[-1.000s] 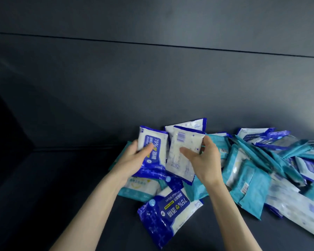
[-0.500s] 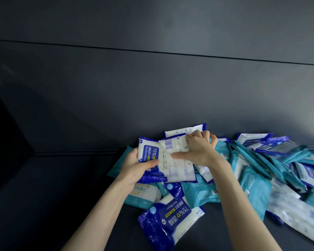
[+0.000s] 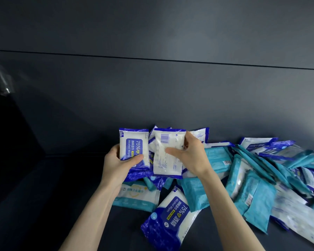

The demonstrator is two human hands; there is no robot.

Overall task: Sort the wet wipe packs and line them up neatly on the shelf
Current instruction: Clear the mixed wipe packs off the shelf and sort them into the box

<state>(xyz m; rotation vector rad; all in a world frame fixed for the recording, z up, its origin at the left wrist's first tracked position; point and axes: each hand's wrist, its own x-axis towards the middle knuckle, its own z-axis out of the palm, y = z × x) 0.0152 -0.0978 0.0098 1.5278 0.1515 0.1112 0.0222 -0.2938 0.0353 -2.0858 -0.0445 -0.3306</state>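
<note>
Two blue-and-white alcohol wipe packs are held upright, side by side, at the middle of the scene towards the far edge of the shelf (image 3: 43, 205). The front-facing blue pack (image 3: 133, 147) sits in the left hand (image 3: 119, 164), thumb laid across its lower face and fingers curled behind it. The back-facing pack (image 3: 168, 153), barcode showing, is gripped by the right hand (image 3: 192, 156), thumb on its face and fingers wrapped round its right edge. The two packs are just beside each other, with more blue packs partly hidden behind them.

Sorting looks barely begun. It seems that blue packs are being gathered into one bunch, and no finished row shows anywhere on the shelf. Near the wrists, a loose blue pack (image 3: 170, 218) lies flat and a teal-and-white pack (image 3: 136, 196) lies under the left forearm. To the right sprawls the heap (image 3: 250, 187), teal and blue packs overlapping at all angles and running off the frame's right edge. Nearly all of it is yet to be separated by kind and stood in line against the dark back wall (image 3: 152, 87)
</note>
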